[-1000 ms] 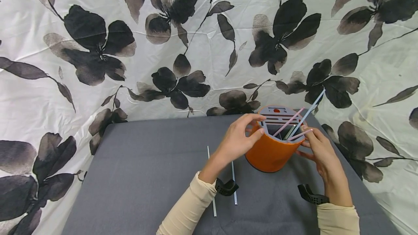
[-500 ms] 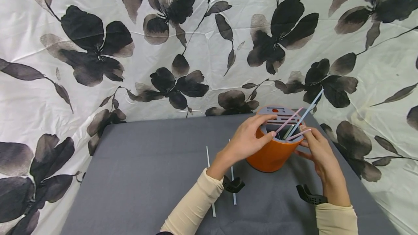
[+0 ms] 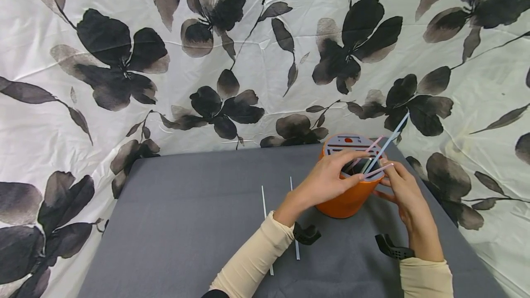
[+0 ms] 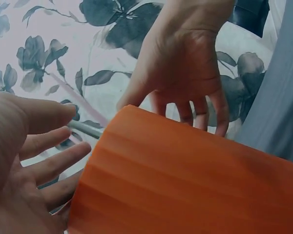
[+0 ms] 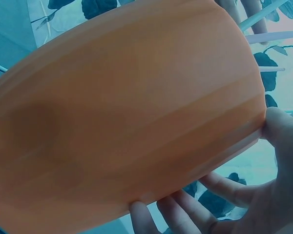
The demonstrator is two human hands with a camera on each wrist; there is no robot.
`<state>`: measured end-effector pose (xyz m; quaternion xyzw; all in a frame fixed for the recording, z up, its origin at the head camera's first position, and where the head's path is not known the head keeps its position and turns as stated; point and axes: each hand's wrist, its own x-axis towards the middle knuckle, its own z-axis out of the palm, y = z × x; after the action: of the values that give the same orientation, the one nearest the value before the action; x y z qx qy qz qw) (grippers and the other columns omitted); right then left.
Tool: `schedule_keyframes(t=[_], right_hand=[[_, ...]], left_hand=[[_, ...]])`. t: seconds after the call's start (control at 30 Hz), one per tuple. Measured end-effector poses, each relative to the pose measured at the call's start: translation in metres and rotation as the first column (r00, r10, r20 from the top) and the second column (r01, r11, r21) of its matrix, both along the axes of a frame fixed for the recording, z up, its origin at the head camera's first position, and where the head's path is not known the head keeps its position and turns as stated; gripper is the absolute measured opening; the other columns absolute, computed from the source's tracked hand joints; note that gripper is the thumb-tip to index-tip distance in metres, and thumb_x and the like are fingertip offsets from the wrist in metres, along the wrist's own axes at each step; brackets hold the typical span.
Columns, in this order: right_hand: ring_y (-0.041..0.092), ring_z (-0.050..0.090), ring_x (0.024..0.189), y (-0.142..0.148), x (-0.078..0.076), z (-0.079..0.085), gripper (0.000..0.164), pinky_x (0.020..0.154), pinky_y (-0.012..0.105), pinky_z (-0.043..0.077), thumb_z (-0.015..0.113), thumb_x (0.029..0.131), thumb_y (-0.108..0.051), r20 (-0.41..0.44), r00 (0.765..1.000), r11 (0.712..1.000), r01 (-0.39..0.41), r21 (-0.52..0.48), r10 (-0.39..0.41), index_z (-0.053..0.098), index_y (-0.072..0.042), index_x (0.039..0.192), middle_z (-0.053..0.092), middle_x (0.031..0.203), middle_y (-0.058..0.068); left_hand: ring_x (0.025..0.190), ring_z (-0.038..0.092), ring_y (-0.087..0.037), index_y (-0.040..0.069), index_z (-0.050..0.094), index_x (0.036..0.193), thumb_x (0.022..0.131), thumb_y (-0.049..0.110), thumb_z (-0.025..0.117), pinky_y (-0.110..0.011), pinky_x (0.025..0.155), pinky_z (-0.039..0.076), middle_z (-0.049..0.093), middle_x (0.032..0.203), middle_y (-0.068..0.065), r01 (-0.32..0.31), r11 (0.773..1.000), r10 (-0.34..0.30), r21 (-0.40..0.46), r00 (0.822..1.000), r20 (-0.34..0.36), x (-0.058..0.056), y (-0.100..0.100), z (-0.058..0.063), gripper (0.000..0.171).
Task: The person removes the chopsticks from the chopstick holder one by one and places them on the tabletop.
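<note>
An orange pen holder [image 3: 341, 203] with a grey slotted top stands at the table's right. From its opening lean a long blue straw-like stick [image 3: 396, 131], a pink stick [image 3: 375, 143], a short green stick [image 3: 366, 166] and a lower pink stick [image 3: 381, 170]. My left hand [image 3: 325, 178] reaches over the opening, thumb and fingers apart about the sticks. In the left wrist view a greenish stick [image 4: 85, 129] ends right at the thumb and index fingertips. My right hand [image 3: 410, 194] grips the holder's right side, thumb at the rim, fingers against the outer wall [image 5: 136, 122].
Two thin pale sticks lie on the grey table [image 3: 186, 224]: a white stick [image 3: 263, 199] and a bluish stick [image 3: 297, 249] nearer the holder, both partly behind the left forearm. A white floral cloth [image 3: 265, 59] hangs behind the table.
My left hand has moved right, from the holder's left rim to over its opening near the sticks. The right hand keeps its hold, and the holder stays in place.
</note>
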<state>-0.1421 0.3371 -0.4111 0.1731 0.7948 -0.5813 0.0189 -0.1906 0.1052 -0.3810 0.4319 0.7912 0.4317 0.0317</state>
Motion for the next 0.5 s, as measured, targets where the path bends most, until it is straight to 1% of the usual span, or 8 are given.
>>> schedule_keyframes(t=[0.1, 0.17, 0.23, 0.3, 0.4, 0.43, 0.5], right_hand=[[0.001, 0.059, 0.095, 0.0, 0.0, -0.001, 0.066, 0.077, 0.032, 0.066, 0.044, 0.102, -0.068, 0.0, 1.0, 1.0, 0.002, -0.004, -0.002, 0.046, -0.015, 0.141, 0.037, 0.154, 0.021], [0.001, 0.058, 0.096, 0.0, 0.0, -0.001, 0.067, 0.077, 0.032, 0.066, 0.044, 0.102, -0.069, 0.002, 1.0, 1.0, 0.003, -0.003, -0.003, 0.046, -0.015, 0.141, 0.036, 0.154, 0.021], [0.002, 0.058, 0.096, 0.0, 0.0, 0.0, 0.067, 0.076, 0.03, 0.066, 0.044, 0.102, -0.07, 0.003, 1.0, 1.0, 0.006, -0.003, -0.006, 0.046, -0.015, 0.141, 0.036, 0.155, 0.021], [0.001, 0.058, 0.095, 0.0, 0.0, 0.0, 0.067, 0.075, 0.029, 0.065, 0.044, 0.102, -0.07, 0.003, 1.0, 1.0, 0.009, -0.003, -0.009, 0.046, -0.016, 0.141, 0.036, 0.154, 0.021], [-0.001, 0.059, 0.093, 0.0, 0.001, -0.001, 0.065, 0.074, 0.029, 0.065, 0.043, 0.102, -0.069, -0.003, 1.0, 1.0, 0.011, -0.001, -0.011, 0.047, -0.016, 0.139, 0.037, 0.154, 0.021], [-0.001, 0.059, 0.092, 0.0, 0.001, -0.001, 0.064, 0.075, 0.029, 0.065, 0.044, 0.102, -0.069, -0.004, 1.0, 1.0, 0.01, 0.0, -0.01, 0.047, -0.017, 0.139, 0.037, 0.154, 0.021], [-0.002, 0.06, 0.092, 0.0, 0.001, -0.001, 0.063, 0.075, 0.03, 0.065, 0.044, 0.102, -0.069, -0.005, 1.0, 1.0, 0.008, -0.002, -0.008, 0.048, -0.017, 0.138, 0.037, 0.154, 0.022]], left_hand=[[0.138, 0.057, -0.008, 0.022, 0.052, 0.154, 0.106, 0.031, 0.063, -0.018, 0.115, 0.042, 0.056, 0.154, 0.007, 0.003, 0.998, -0.008, -0.068, 0.998, -0.07, 0.001, 0.005, -0.001, 0.05], [0.138, 0.056, -0.006, 0.022, 0.053, 0.153, 0.107, 0.032, 0.062, -0.021, 0.122, 0.036, 0.058, 0.153, 0.007, -0.002, 0.993, -0.012, -0.115, 0.992, -0.122, 0.001, 0.007, -0.002, 0.049], [0.138, 0.056, -0.005, 0.023, 0.055, 0.152, 0.107, 0.033, 0.062, -0.025, 0.125, 0.033, 0.059, 0.153, 0.007, -0.002, 0.991, -0.018, -0.137, 0.989, -0.147, 0.001, 0.009, -0.002, 0.047], [0.136, 0.057, -0.004, 0.025, 0.054, 0.152, 0.107, 0.033, 0.061, -0.026, 0.125, 0.032, 0.058, 0.153, 0.009, -0.003, 0.989, -0.021, -0.15, 0.988, -0.155, 0.001, 0.011, -0.003, 0.046], [0.133, 0.058, -0.003, 0.026, 0.055, 0.151, 0.108, 0.031, 0.06, -0.026, 0.124, 0.033, 0.06, 0.151, 0.009, 0.0, 0.989, -0.024, -0.146, 0.986, -0.163, 0.001, 0.012, -0.003, 0.044], [0.13, 0.06, -0.004, 0.026, 0.056, 0.15, 0.108, 0.03, 0.06, -0.024, 0.121, 0.036, 0.062, 0.148, 0.009, 0.003, 0.991, -0.026, -0.137, 0.986, -0.167, 0.001, 0.012, -0.003, 0.043], [0.121, 0.062, -0.003, 0.023, 0.059, 0.147, 0.108, 0.026, 0.061, -0.017, 0.11, 0.042, 0.066, 0.142, 0.007, 0.013, 0.993, -0.03, -0.113, 0.988, -0.152, 0.0, 0.011, -0.003, 0.04]])
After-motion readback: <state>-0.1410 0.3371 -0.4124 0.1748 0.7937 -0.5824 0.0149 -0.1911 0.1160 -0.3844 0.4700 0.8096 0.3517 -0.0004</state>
